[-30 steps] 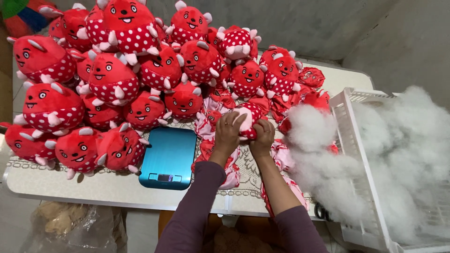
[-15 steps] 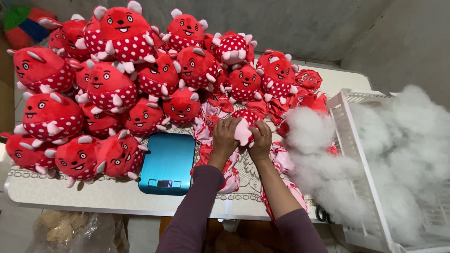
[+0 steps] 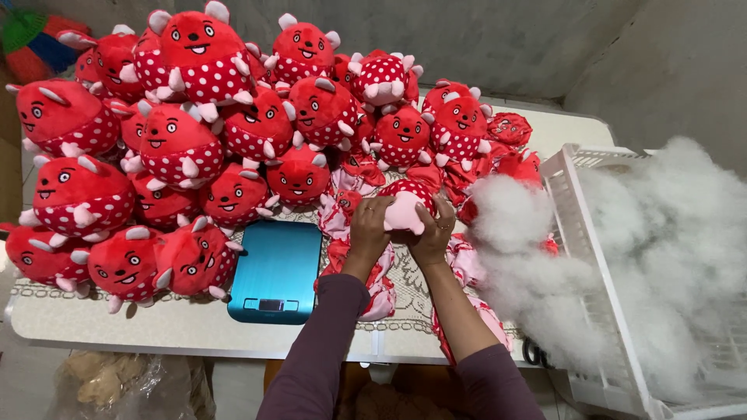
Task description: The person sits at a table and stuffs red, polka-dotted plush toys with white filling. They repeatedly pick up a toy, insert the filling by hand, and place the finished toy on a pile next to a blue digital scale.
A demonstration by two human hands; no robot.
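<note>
- Table (image 3: pixel 545 132): pale top with a lace-patterned cover; its far and left parts carry a heap of stuffed red plush toys (image 3: pixel 179 148) with white dots and small faces.
- White slatted crate (image 3: pixel 580 257): stands at the table's right edge, overfilled with loose white stuffing fibre (image 3: pixel 669 249); a clump of it spills left over the rim, near the right hand.
- Teal kitchen scale (image 3: pixel 276 268): flat on the table, just left of the left forearm, nothing on it.
- Flat unstuffed toy skins (image 3: pixel 381 288): red and pink, lie under and around both wrists.
- Part-stuffed toy (image 3: pixel 406 208): red dotted top, pink underside turned toward the camera; held above the table centre, between the two hands, its long axis roughly left to right.
- Left hand (image 3: pixel 369 225): closed around the toy's left side, fingers curled on it.
- Right hand (image 3: pixel 436 232): clamped on the toy's right and lower side, thumb pressing the pink part.
- Key relation: both hands touch the toy equally; the fibre supply lies to the right, so the right hand is nearer to it, the left hand nearer to the scale.
</note>
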